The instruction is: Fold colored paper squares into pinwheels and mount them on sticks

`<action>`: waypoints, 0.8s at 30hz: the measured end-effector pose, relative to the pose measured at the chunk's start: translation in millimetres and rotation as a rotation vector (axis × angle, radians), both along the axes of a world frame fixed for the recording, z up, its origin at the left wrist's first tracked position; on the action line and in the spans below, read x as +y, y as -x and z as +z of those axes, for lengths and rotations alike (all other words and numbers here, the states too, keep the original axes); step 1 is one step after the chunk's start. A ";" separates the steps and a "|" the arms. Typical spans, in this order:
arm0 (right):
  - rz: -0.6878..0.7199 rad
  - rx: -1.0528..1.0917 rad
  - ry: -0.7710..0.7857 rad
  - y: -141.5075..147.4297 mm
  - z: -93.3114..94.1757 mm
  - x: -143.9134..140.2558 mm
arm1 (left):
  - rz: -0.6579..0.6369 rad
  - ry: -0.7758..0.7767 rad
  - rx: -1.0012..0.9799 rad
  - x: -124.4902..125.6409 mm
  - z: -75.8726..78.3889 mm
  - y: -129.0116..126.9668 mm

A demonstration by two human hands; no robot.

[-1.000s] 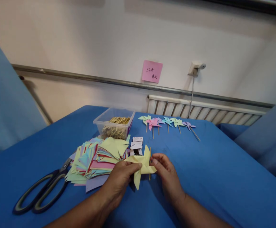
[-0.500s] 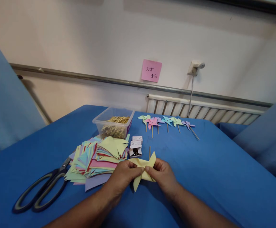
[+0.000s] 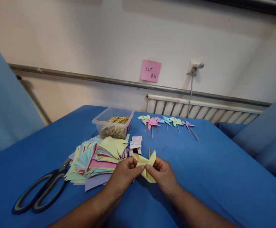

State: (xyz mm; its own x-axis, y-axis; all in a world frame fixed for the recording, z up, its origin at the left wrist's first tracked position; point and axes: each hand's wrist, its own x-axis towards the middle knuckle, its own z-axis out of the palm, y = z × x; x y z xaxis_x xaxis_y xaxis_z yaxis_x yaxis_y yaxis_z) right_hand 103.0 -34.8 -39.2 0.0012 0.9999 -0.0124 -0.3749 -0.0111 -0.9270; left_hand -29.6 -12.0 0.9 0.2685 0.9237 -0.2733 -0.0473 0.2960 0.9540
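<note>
The left hand (image 3: 125,172) and right hand (image 3: 165,175) are pinching a yellow pinwheel (image 3: 145,161) between their fingers (image 3: 152,171). A stick (image 3: 149,152) is showing beyond it.

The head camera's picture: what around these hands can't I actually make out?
All in the head view:
Middle of the yellow pinwheel: covered by thumbs of the left hand and right hand.
Lower end of the stick: hidden behind the pinwheel.
Blade tips of the scissors: hidden by the paper stack.
Print on the white boxes: too small to read.
</note>
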 end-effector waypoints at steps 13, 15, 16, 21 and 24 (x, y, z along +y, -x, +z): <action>-0.241 -0.485 -0.135 -25.5 -12.1 21.5 | 0.368 -0.162 -0.354 23.4 43.6 41.5; -0.234 -0.613 -0.216 -21.2 -13.7 20.2 | 0.359 -0.141 -0.358 22.4 43.2 40.5; -0.227 -0.677 -0.262 -18.4 -13.2 19.6 | 0.343 -0.131 -0.349 21.1 42.2 38.8; -0.165 -1.035 -0.417 2.0 1.6 30.4 | 0.298 -0.118 -0.271 15.6 33.2 30.0; -0.127 -1.328 -0.372 16.8 11.7 45.2 | 0.271 -0.096 -0.283 17.1 24.5 28.7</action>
State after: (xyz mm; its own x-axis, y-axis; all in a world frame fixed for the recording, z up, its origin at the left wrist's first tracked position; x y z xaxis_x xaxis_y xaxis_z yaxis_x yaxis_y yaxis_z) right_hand 86.3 10.5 -27.4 -0.1075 0.9363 0.3344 0.8021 0.2804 -0.5272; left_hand -58.4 5.1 25.4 0.0638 0.9891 -0.1327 -0.3764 0.1470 0.9147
